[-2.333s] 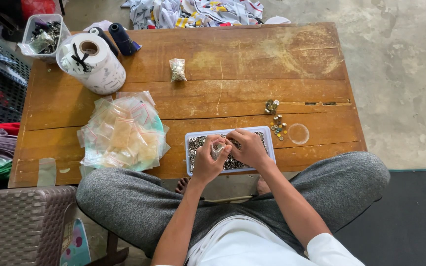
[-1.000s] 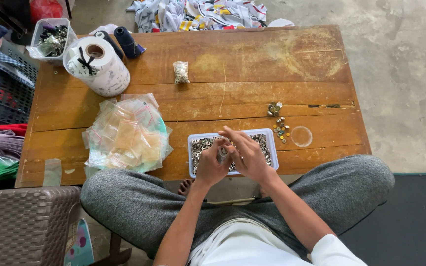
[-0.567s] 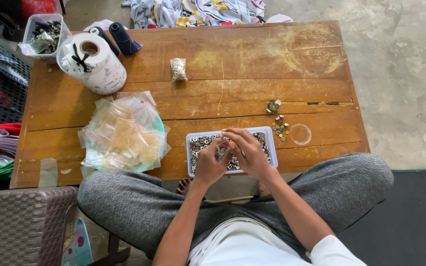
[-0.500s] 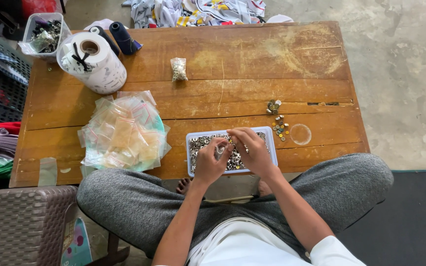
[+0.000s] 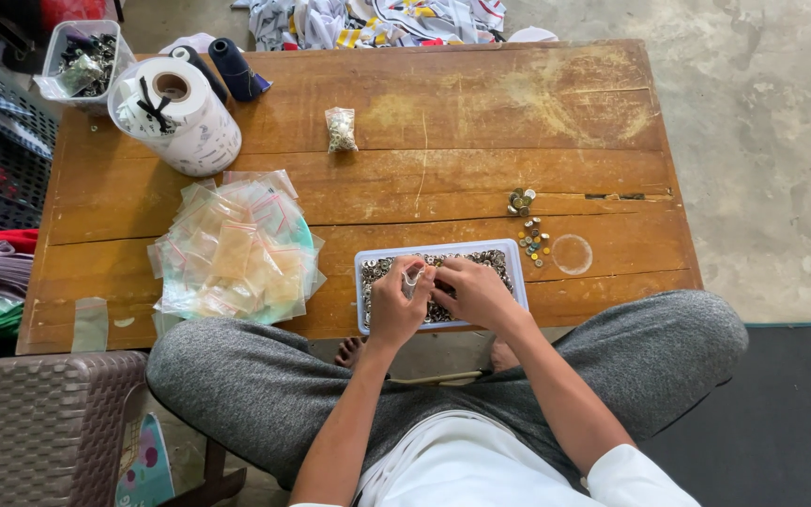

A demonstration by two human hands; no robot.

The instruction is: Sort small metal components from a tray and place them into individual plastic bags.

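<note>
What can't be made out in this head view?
- Tray contents: too small to identify; the hands cover the middle.
- What the left hand and right hand pinch: small and clear, hidden by fingers.
- Tub contents: too small.
- Cloth pile: cut off by the top edge.

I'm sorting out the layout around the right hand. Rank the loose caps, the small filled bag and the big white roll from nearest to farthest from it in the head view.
From the right hand:
1. Loose caps, just beyond it, toward the table's right side.
2. Small filled bag, farther up the table, mid-left.
3. Big white roll, far left corner.
</note>
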